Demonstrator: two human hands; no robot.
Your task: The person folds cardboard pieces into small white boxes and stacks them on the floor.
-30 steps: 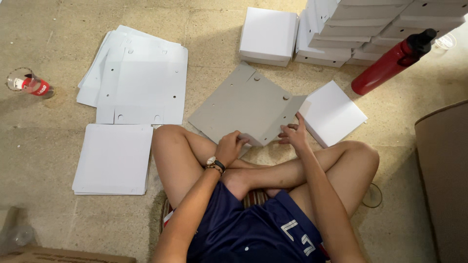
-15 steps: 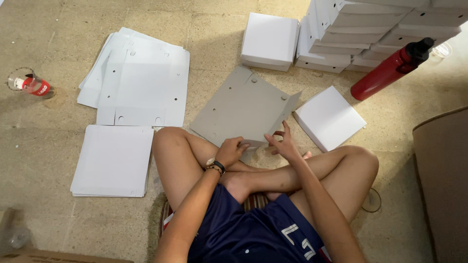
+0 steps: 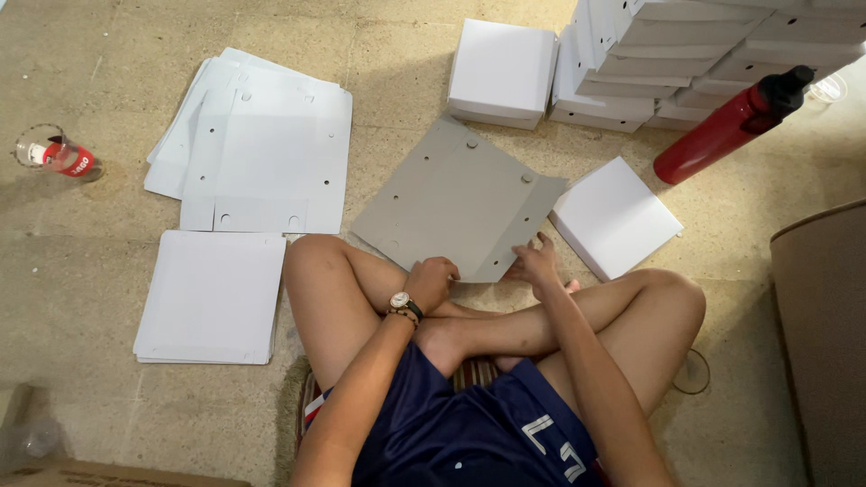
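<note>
I sit cross-legged on the floor with a flat grey cardboard sheet (image 3: 456,194), punched with small holes, lying in front of my shins. My left hand (image 3: 431,281), a watch on its wrist, curls at the sheet's near edge. My right hand (image 3: 534,263) pinches the sheet's near right corner, where a side flap is bent up. A folded white box (image 3: 615,216) lies just right of that corner.
Stacks of flat white sheets lie at the left (image 3: 257,149) and near left (image 3: 213,296). Finished white boxes (image 3: 502,72) pile up at the far right (image 3: 686,54). A red bottle (image 3: 729,126) lies beside them; a plastic cup (image 3: 52,153) stands far left.
My right hand has let go of the white box at the right and moved left to the grey sheet's corner. The left hand has stayed at the near edge.
</note>
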